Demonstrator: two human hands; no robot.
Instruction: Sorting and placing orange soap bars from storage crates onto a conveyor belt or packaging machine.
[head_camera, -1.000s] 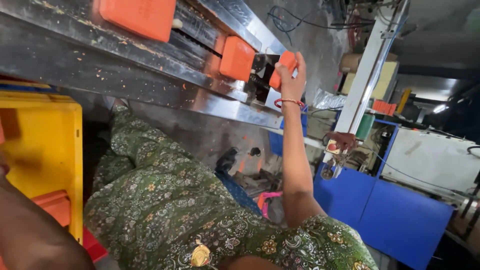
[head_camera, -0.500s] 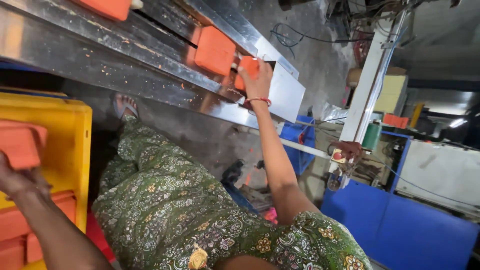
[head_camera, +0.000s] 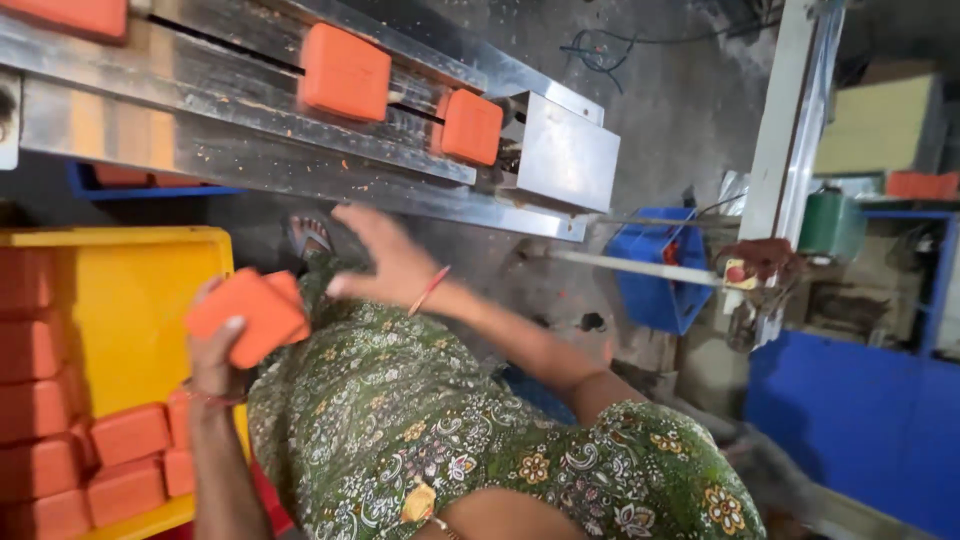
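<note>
head view: only one camera, so everything below is read from it
left grip: our left hand (head_camera: 222, 352) is clenched round one orange block (head_camera: 250, 314); thumb on the near face, fingers wrapped behind it
block position: held in the air, over the near edge of the yellow crate (head_camera: 140, 300), not resting on anything
right grip: our right hand (head_camera: 385, 262) is released, fingers spread, holding nothing; it sits just past the held block, between it and the steel conveyor rail (head_camera: 250, 150)
risk 1: we judge the grasp is on one end of the block only; the free end could tip out and drop onto the lap or floor
risk 2: the block looks soft and crumbly, with orange crumbs along the rail; a hard squeeze could dent a corner
risk 3: blocks on the rail (head_camera: 345, 72) and (head_camera: 470, 127) lie beyond the open hand, with the far one next to the metal end box (head_camera: 565, 150); they could jam or pile up there
yellow crate contents: stacked orange blocks (head_camera: 130, 432) in rows, just below and to the outside of the grip; the space under the held block is bare
blue crate (head_camera: 655, 270): well beyond the open hand, under the rail end; contents too dark to tell
blue bin under the rail (head_camera: 150, 180): orange blocks show at its rim, count unclear
</note>
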